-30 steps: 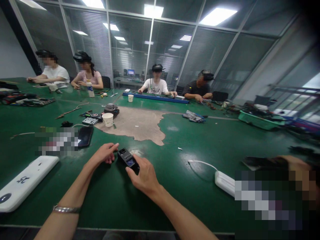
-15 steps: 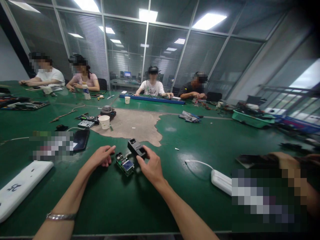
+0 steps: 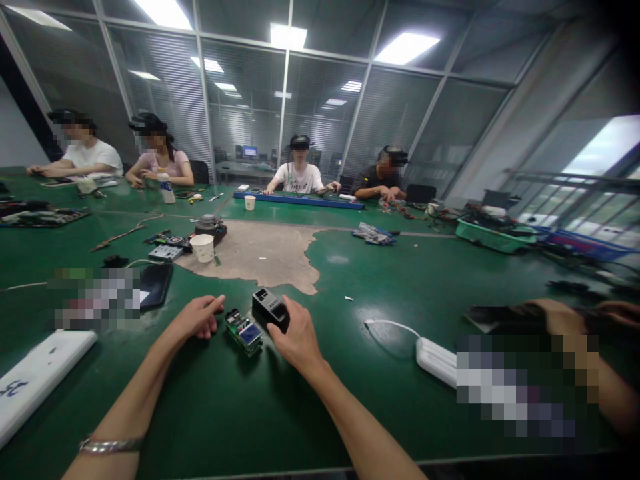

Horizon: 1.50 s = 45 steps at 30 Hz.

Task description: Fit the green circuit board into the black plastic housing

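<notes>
A black plastic housing (image 3: 270,305) with rectangular cutouts is between the thumb and fingers of my right hand (image 3: 296,333). It is low at the green tabletop, just right of a small green circuit board (image 3: 243,332) with a little bluish screen. The board lies apart from the housing. To the board's left rests my left hand (image 3: 199,317), holding nothing, its index finger stretched out and the other fingers loosely bent. My left wrist bears a silver bracelet.
A paper cup (image 3: 203,248) and drive parts stand ahead on a bare tan patch (image 3: 245,253). White power banks (image 3: 47,367) lie at left and right. At far right a co-worker's hand (image 3: 560,316) holds something dark. Several people sit across the green table (image 3: 400,280).
My right hand has lowered the black housing towards the tabletop beside the circuit board. My left hand and the board keep about the same places. The view has shifted slightly.
</notes>
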Tool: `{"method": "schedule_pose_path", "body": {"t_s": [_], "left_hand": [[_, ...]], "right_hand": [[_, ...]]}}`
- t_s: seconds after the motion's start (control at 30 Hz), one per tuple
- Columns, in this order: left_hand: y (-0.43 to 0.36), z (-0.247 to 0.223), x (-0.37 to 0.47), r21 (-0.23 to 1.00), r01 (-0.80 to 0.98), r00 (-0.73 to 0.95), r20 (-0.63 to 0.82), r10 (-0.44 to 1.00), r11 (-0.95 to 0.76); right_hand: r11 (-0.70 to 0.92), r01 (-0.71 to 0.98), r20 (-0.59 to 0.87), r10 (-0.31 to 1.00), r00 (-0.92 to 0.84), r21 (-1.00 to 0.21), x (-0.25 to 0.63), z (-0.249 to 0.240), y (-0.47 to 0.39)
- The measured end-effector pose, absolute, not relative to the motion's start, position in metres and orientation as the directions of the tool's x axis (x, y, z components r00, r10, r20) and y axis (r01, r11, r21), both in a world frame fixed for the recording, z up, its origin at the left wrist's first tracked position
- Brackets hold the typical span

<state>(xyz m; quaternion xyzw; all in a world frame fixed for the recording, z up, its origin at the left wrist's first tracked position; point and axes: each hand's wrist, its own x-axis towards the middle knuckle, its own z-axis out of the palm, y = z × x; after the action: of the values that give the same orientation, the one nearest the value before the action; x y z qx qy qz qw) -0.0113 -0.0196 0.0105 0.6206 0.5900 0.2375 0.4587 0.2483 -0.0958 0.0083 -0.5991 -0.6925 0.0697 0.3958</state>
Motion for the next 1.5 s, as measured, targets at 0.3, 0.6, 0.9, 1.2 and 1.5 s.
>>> {"method": "schedule_pose_path", "body": {"t_s": [0.3, 0.6, 0.9, 1.2, 1.5], "left_hand": [[-0.022, 0.014, -0.01, 0.85, 0.514, 0.19, -0.244, 0.951, 0.115], [-0.021, 0.011, -0.012, 0.853, 0.516, 0.212, -0.215, 0.953, 0.077], [-0.025, 0.016, -0.011, 0.867, 0.495, 0.231, -0.2, 0.952, 0.062], [-0.028, 0.019, -0.009, 0.864, 0.498, 0.217, -0.209, 0.954, 0.076], [-0.025, 0.014, -0.011, 0.879, 0.472, 0.212, -0.191, 0.958, 0.071]], "right_hand": [[0.259, 0.757, 0.458, 0.887, 0.058, -0.599, 0.249, 0.009, -0.097], [0.35, 0.394, 0.426, 0.896, 0.125, -0.85, 0.24, 0.035, -0.106], [0.54, 0.557, 0.621, 0.782, -0.056, -0.631, 0.214, 0.04, -0.126], [0.558, 0.676, 0.618, 0.763, -0.189, -0.482, 0.206, 0.035, -0.129], [0.488, 0.744, 0.528, 0.822, -0.215, -0.457, 0.208, 0.03, -0.132]]}}
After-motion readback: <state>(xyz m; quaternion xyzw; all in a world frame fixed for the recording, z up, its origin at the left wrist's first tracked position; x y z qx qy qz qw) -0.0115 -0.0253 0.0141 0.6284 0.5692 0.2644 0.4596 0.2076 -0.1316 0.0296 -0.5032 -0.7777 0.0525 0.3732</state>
